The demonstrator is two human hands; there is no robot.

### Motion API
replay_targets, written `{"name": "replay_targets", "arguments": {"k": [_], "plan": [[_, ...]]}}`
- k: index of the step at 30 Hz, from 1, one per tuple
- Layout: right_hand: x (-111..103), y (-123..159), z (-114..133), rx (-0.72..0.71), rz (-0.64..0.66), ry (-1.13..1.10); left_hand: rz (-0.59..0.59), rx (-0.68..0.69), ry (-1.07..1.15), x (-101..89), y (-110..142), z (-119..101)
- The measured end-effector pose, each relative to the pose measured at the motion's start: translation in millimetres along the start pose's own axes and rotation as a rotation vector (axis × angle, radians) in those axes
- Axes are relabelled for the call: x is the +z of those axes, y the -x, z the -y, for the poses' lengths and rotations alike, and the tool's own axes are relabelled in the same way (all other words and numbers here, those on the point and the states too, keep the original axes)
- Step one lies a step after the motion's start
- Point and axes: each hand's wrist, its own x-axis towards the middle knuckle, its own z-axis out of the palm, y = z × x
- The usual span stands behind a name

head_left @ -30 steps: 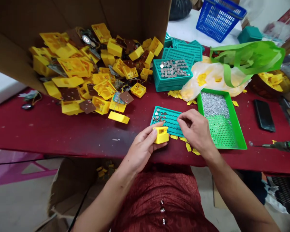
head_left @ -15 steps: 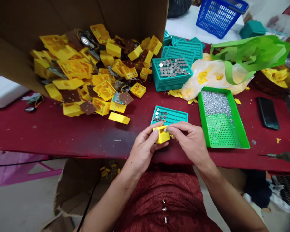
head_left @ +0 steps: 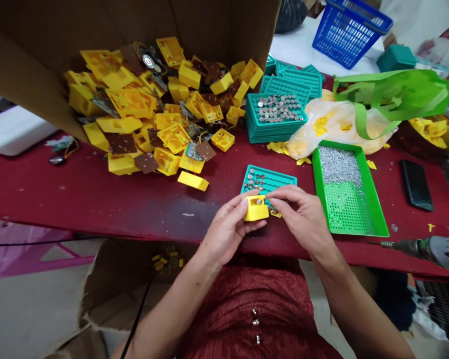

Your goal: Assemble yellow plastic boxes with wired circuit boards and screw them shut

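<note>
My left hand (head_left: 228, 227) grips a small yellow plastic housing (head_left: 256, 208) just above the front edge of the red table (head_left: 97, 194). A small silver button cell shows in its open top. My right hand (head_left: 303, 217) is beside it, fingers pinched together at the housing's right side; what they hold, if anything, is hidden. Right behind both hands lies a teal tray (head_left: 273, 180) with a few silver button cells in its left corner.
A tipped cardboard box (head_left: 217, 25) spills yellow housings (head_left: 142, 114) at the back left. A teal tray stack (head_left: 279, 117) holds cells. A green tray (head_left: 359, 199) of small metal parts, a phone (head_left: 416, 184), a power screwdriver (head_left: 430, 248), bags and a blue basket (head_left: 349, 32) lie right.
My right hand came back from the teal tray to the yellow housing and pinches at its side. A silver cell now shows in the housing. The camera shifted slightly.
</note>
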Motion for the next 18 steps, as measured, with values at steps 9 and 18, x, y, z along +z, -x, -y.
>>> {"name": "replay_targets", "arguments": {"k": [9,18], "plan": [[12.9,5.2,11.1,-0.021,-0.019,0.338,-0.068,0.176,-0.189,5.0,-0.4,12.7],[13.0,-0.5,9.1,0.03,0.077,0.239,-0.062,0.207,-0.277,2.7,-1.3,16.9]]}}
